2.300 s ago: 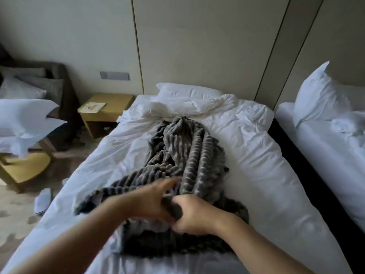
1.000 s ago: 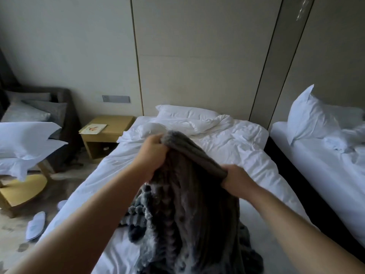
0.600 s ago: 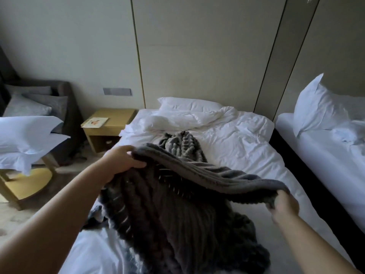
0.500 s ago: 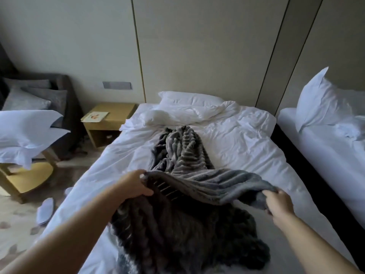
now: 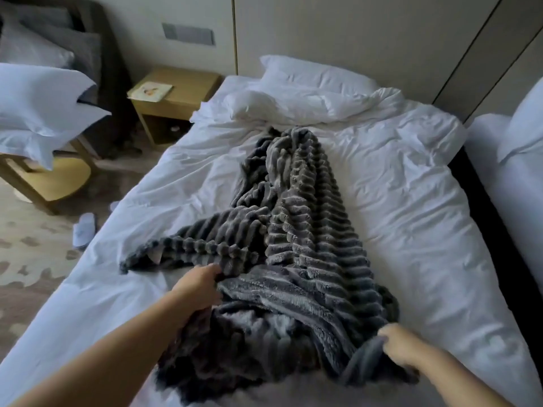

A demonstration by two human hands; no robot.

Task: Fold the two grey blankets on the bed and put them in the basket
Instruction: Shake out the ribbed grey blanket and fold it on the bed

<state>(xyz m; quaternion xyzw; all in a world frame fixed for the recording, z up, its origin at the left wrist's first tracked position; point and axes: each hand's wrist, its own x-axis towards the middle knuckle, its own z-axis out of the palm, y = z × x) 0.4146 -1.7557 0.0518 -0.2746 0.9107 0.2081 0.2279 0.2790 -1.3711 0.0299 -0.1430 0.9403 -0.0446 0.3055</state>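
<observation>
Bed (image 5: 411,201), blanket (image 5: 308,230) between left grip (image 5: 202,284), right grip (image 5: 402,348)

A bedroom, with the look of a hotel twin room: a bed (image 5: 411,201) with rumpled white linen and a pillow (image 5: 314,73) fills the centre, and a second white bed (image 5: 505,186) stands beside it at the right edge. At upper left, a wooden nightstand (image 5: 188,95) and a dark armchair (image 5: 100,54) stand by a panelled wall (image 5: 338,30). A white slipper (image 5: 84,229) lies on the floor at left.
</observation>
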